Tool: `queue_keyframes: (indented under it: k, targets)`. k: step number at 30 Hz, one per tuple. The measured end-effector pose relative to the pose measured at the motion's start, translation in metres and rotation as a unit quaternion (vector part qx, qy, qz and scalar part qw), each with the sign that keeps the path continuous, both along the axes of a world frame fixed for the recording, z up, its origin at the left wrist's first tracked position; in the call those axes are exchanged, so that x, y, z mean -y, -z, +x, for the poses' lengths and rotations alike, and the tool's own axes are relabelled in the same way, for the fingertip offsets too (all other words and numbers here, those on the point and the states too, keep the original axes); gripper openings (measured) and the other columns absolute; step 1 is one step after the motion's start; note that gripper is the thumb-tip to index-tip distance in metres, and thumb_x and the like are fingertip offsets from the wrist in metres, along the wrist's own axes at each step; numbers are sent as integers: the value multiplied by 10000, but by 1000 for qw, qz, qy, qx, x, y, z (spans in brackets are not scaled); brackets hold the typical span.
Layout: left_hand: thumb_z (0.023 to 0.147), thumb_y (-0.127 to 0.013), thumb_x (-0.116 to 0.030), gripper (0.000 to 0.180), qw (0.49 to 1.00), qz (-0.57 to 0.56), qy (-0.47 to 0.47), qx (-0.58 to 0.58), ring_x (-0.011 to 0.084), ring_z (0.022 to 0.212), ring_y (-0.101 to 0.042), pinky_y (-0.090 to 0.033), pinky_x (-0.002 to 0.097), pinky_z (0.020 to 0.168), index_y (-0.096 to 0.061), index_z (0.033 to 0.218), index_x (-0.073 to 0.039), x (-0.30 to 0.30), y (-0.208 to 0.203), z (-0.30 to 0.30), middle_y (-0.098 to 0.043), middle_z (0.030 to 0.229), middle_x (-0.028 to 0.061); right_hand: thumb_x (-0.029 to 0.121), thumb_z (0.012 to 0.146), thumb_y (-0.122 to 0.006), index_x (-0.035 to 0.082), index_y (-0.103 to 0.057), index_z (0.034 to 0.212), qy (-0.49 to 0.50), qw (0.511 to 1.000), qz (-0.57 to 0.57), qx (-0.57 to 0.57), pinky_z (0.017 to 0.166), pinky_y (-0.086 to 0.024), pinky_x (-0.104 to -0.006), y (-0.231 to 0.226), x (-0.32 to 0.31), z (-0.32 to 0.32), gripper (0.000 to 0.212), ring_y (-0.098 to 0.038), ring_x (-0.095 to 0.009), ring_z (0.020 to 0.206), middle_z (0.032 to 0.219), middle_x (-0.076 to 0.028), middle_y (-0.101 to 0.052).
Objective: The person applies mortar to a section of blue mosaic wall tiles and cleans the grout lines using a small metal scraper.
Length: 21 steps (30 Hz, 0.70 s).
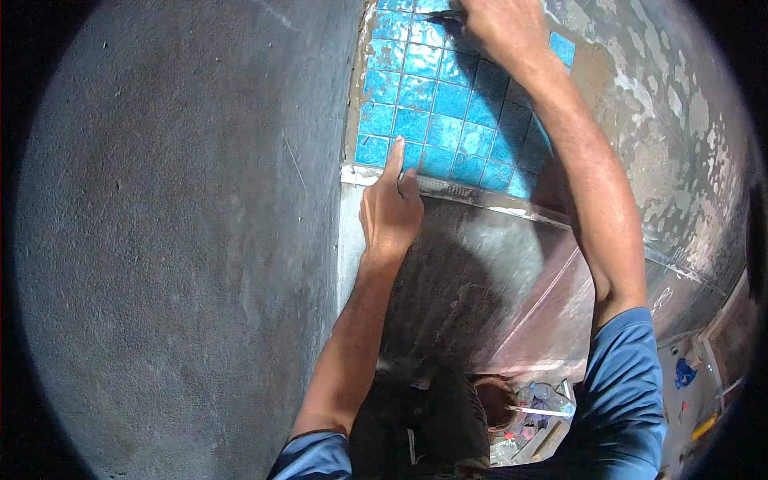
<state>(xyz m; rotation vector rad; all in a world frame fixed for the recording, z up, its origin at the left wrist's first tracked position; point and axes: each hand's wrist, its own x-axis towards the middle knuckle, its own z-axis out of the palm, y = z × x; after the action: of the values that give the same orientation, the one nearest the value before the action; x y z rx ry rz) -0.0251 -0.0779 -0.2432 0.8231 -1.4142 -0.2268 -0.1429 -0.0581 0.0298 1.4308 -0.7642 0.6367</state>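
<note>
Small square blue tiles [452,100], glossy and set in a grid, cover part of the wall. My left hand [392,210] is at their lower edge, with the index finger stretched onto a bottom-row tile and the other fingers curled; it holds nothing. A pale straight strip [472,194] runs along the bottom of the tiles. At the upper edge of the view, my right hand [506,30] is closed round a dark tool [445,16] with a thin tip, lying over the upper tiles. Its exact kind is hard to make out.
A dark grey wall [184,240] rises close on the left. Brownish mortar [590,70] edges the tiles on the right. Below stand a reddish-brown bucket [495,402] and assorted litter [544,400]. A blue crumpled thing [685,374] lies at the lower right.
</note>
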Motion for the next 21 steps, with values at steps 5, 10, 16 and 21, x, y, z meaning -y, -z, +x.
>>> queue_keyframes:
  k: [5, 10, 16, 21]
  targets:
    - [1038, -594, -127, 532, 1000, -4, -9, 5, 461, 1286, -643, -518, 486, 1064, -514, 1550, -8, 0, 0, 0, -636, 1373, 341, 158, 861, -729, 48, -805, 939, 16, 993, 14, 120, 780, -593, -526, 20, -42, -18, 156, -752, -421, 897, 904, -237, -755]
    - [1032, -607, -129, 544, 999, -7, -42, 18, 463, 1063, -680, -530, 498, 901, -517, 1564, -57, 3, 2, -1, -673, 1150, 333, 272, 907, -769, 72, -806, 1032, -94, 968, 61, 226, 789, -587, -493, 60, -41, -42, 239, -759, -401, 880, 897, -205, -766]
    - [1012, -633, -125, 563, 994, -46, -92, 30, 456, 683, -700, -514, 529, 658, -527, 1563, -75, 9, 4, -4, -682, 794, 318, 214, 910, -712, 20, -785, 942, -178, 951, 78, 240, 735, -563, -509, 45, -7, -27, 209, -719, -459, 760, 793, -250, -720]
    - [1012, -630, -128, 565, 996, -28, -84, 30, 472, 722, -712, -529, 547, 696, -523, 1565, -82, 6, 3, -4, -703, 832, 318, 134, 909, -670, -54, -747, 937, -263, 923, 56, 276, 805, -545, -603, 39, 22, -7, 205, -694, -549, 891, 890, -364, -680]
